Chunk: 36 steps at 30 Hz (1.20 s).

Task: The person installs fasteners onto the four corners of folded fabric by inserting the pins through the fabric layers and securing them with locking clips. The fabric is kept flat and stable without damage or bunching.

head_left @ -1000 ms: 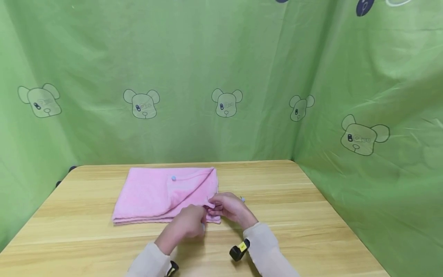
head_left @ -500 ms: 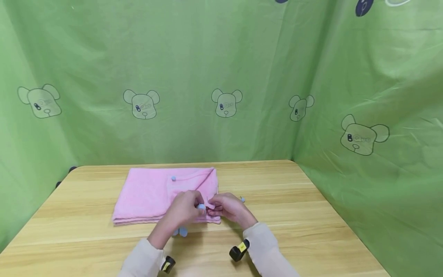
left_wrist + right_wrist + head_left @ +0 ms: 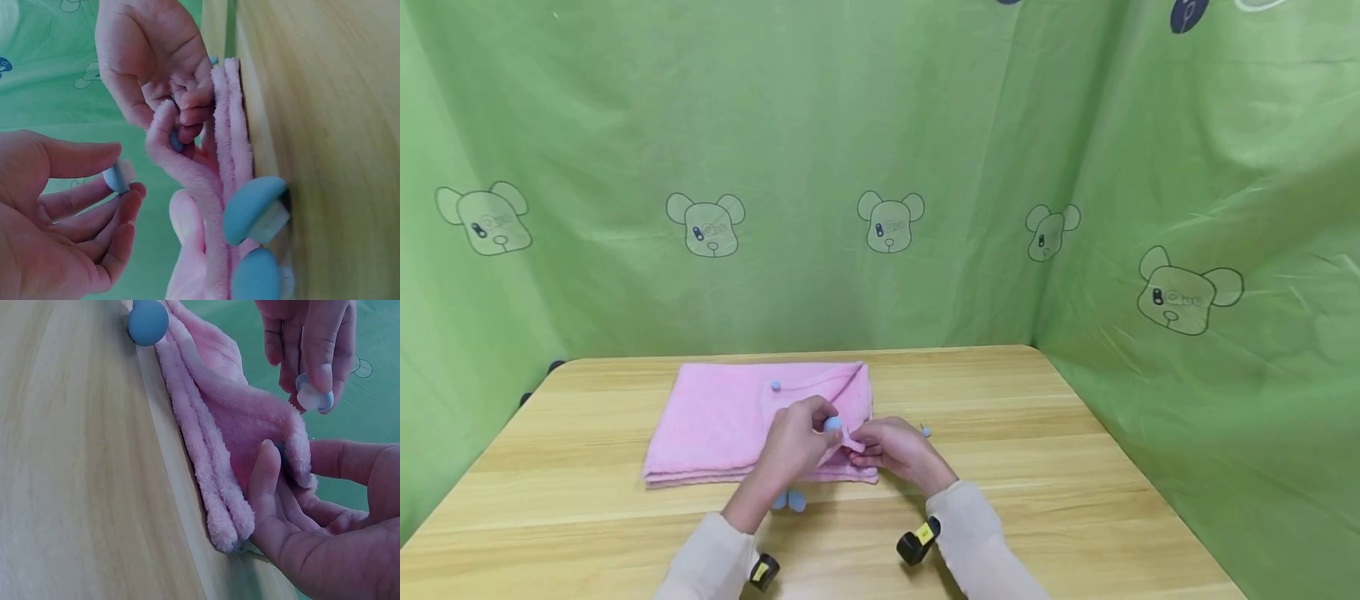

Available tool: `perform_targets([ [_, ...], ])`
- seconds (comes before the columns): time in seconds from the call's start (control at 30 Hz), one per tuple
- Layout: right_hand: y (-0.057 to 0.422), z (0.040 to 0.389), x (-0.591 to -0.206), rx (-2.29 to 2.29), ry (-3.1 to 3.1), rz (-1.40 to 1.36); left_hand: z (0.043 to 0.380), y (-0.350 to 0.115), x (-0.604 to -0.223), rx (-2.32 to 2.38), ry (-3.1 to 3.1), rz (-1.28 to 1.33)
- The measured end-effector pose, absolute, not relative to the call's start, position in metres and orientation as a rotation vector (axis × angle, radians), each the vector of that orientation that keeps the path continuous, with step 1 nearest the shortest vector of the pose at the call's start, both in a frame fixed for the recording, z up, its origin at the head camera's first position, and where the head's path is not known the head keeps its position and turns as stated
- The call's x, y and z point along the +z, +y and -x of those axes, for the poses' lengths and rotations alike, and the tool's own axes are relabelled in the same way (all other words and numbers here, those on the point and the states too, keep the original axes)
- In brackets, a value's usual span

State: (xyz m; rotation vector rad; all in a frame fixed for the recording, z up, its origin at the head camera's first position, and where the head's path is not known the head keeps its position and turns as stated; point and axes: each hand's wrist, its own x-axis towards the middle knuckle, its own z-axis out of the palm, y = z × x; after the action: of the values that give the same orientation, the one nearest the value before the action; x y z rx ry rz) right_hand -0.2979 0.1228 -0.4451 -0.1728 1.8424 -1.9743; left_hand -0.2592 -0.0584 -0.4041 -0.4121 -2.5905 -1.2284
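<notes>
A folded pink plush towel [image 3: 715, 417] lies on the table, its near right corner lifted. My right hand [image 3: 898, 450] pinches that corner [image 3: 300, 447] between thumb and fingers. A blue pin base [image 3: 284, 456] sits under the cloth there, partly hidden, and a thin needle seems to poke up through it. Just left of the corner, my left hand [image 3: 796, 442] pinches a mushroom-shaped blue cap [image 3: 117, 177] with a white underside between thumb and fingers. The cap is apart from the cloth.
Two blue mushroom-shaped caps [image 3: 797, 501] lie at the towel's near edge. One small blue piece [image 3: 776, 386] rests on the towel. Another blue piece with a needle [image 3: 926, 432] lies right of my right hand. Green curtains [image 3: 797, 125] stand behind the wooden table [image 3: 1000, 400].
My left hand has come up from near the table's front with a blue cap pinched in it, and moved slightly higher beside the corner. The right hand has stayed in place.
</notes>
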Motion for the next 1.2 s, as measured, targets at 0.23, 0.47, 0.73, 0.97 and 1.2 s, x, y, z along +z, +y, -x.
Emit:
perform_targets([
  [0.23, 0.123, 0.299, -0.446, -1.971, 1.848, 0.186, 0.262, -0.059, -0.410, -1.297, -2.519, 0.380],
  [0.47, 0.123, 0.298, -0.445, -1.975, 1.845, 0.185, 0.264, -0.059, -0.412, -1.367, -2.500, 0.301],
  [0.73, 0.123, 0.297, -0.445, -1.970, 1.846, 0.186, 0.265, -0.058, -0.415, -1.385, -2.512, 0.303],
  [0.97, 0.123, 0.296, -0.443, -1.967, 1.842, 0.196, 0.265, -0.056, -0.417, -1.383, -2.529, 0.296],
  [1.2, 0.123, 0.296, -0.442, -1.959, 1.850, 0.199, 0.265, -0.055, -0.418, -1.375, -2.522, 0.312],
])
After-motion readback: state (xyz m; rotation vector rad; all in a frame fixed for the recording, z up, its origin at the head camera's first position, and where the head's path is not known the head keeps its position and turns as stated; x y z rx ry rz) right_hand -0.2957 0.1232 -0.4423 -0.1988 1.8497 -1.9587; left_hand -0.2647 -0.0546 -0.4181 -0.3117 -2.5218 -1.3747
